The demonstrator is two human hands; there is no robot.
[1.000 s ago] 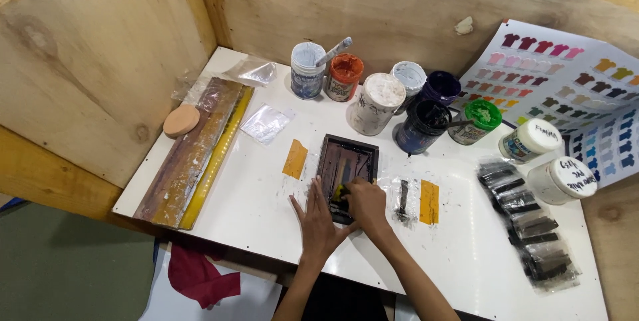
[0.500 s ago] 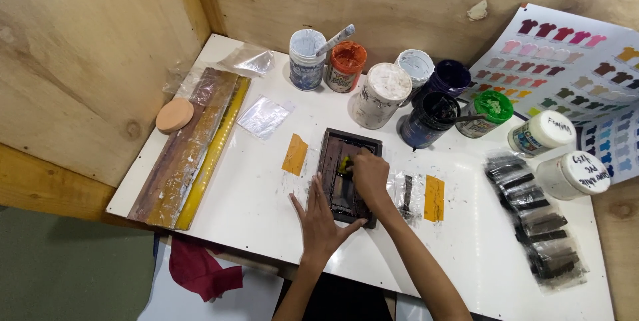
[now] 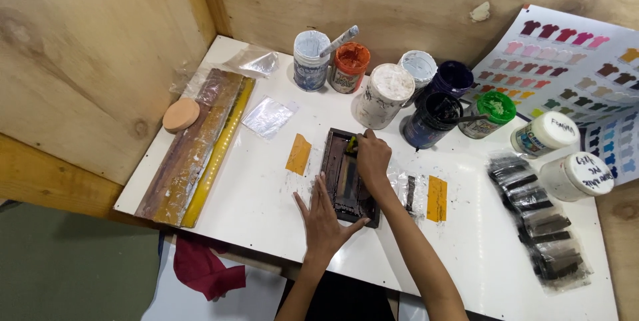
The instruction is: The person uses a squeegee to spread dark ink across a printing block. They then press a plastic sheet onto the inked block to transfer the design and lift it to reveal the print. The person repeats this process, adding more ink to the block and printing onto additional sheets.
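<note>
- The left hand lies flat on the white worktop, fingers spread and its grip apart, the thumb against the near left corner of the small dark frame. It has kept that bracing place through the last second, so the frame has not shifted on the worktop.
- The right hand is what has changed: a second ago it sat at the near end of the frame, half a second ago at the middle, and now it is at the far end. Its grip is closed on a small tool with a yellow-green tip; just what the tool is I cannot tell.
- That steady travel reads, in my judgement, as one stroke drawn away from the body along the frame, now about at its end.
- Just beside the frame lie two orange slips, one to its left and one to its right, with a dark strip in clear wrap between frame and right slip.
- Further right, a row of dark wrapped pieces.
- Along the left edge, a long stained board with a yellow ruler and a round tan pad.
- Farthest, the open paint pots stand untouched, and a colour chart of shirt shapes leans on the plywood wall.
</note>
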